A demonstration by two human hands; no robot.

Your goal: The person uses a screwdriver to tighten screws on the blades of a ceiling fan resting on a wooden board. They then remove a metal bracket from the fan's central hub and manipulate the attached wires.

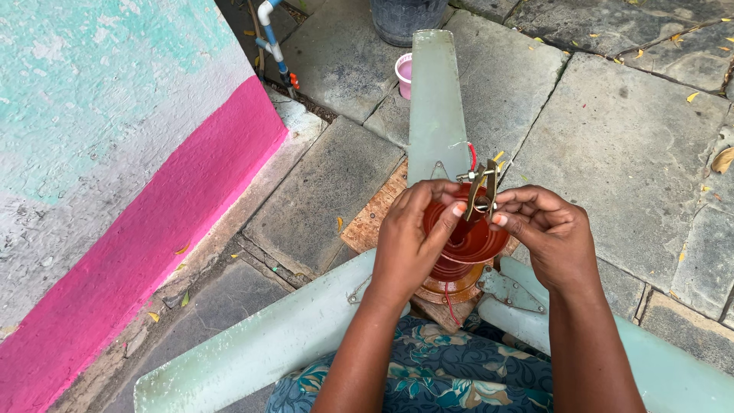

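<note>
Two hands are seen at a red bell-shaped metal fan canopy. A small brass bracket is pinched by both sets of fingers. Steady alignment is judged necessary next.

Pink cup sitting well beyond the grip, just left of the far blade. Dark bucket standing farther out past it. White-and-blue pipe running along the wall base, up-left of the grip. Pink-and-teal wall taking up the left. Dry leaves lying scattered right.

Soft, even daylight, faint shadows, sharp focus, perhaps slight edge distortion.
</note>
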